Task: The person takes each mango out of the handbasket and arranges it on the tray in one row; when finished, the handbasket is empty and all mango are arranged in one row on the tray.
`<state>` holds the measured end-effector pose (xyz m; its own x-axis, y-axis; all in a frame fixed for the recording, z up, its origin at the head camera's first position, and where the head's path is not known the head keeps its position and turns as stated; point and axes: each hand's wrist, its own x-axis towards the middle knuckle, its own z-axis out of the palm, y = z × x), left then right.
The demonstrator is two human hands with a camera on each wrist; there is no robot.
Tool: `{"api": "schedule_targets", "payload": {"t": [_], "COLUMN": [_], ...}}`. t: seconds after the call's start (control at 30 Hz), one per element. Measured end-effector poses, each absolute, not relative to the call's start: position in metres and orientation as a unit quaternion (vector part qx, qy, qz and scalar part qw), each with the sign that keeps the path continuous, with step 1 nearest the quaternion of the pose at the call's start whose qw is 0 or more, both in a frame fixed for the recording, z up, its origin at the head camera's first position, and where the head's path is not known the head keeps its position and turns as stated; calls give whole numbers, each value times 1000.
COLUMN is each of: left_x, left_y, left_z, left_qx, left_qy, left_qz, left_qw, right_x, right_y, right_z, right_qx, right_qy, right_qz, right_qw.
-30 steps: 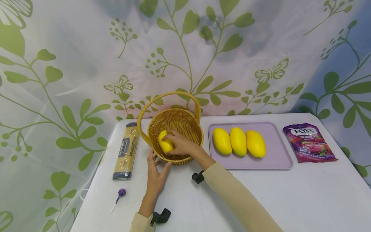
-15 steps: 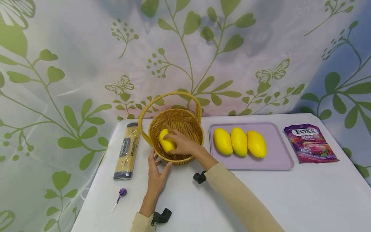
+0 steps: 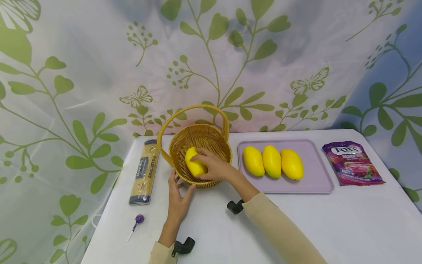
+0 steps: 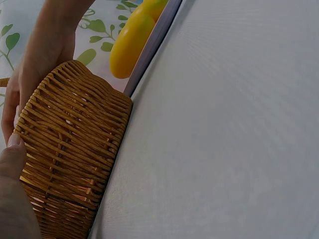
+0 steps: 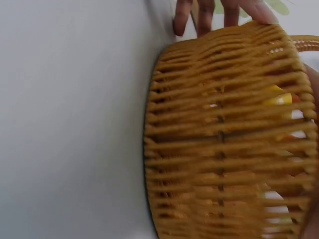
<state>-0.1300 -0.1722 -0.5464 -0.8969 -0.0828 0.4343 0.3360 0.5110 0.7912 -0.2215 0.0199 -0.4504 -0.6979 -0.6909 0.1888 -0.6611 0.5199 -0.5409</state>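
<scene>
In the head view, a yellow mango [image 3: 195,164] lies inside the round woven basket [image 3: 215,139] at its front left. My right hand [image 3: 212,165] reaches in over the front right rim and grips this mango, thumb on the near side and fingers across the top. My left hand [image 3: 178,201] rests against the basket's front left from outside, fingers spread along the wall. In the left wrist view its thumb [image 4: 14,154] touches the rim. Woven strands hide most of the mango in the right wrist view, where a patch of yellow shows through.
Several more items share the white table [image 3: 211,234]. Three mangoes [image 3: 271,161] lie on a lilac tray [image 3: 314,176] right of the basket, with a purple candy bag [image 3: 352,163] beyond. Left are a spaghetti pack [image 3: 144,172] and a purple lollipop [image 3: 139,219]. The basket's handle [image 3: 197,106] arches upright.
My right hand has shifted slightly right and toward me inside the basket, and the mango has moved with it. My left hand and the basket have stayed put.
</scene>
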Motion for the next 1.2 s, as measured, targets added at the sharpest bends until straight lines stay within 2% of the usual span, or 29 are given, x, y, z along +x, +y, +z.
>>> {"api": "schedule_targets", "payload": {"t": [0.13, 0.37, 0.7, 1.2], "left_x": [-130, -129, -130, -129], "left_y": [-172, -171, -169, -171], "left_z": [-547, -546, -548, -545], "left_qx": [-77, -76, -76, -74], "left_qy": [-843, -842, -837, -838], "left_qz": [-488, -490, -503, -500], "left_qw": [213, 211, 203, 205], "right_x": [-214, -198, -179, -172], "right_y": [36, 71, 132, 244], "right_z": [-444, -435, -425, -435], "right_qx": [-376, -374, -333, -253], "right_qy": [872, 865, 881, 901], "right_qz": [-315, -328, -322, -298], "right_qw": [6, -59, -94, -188]}}
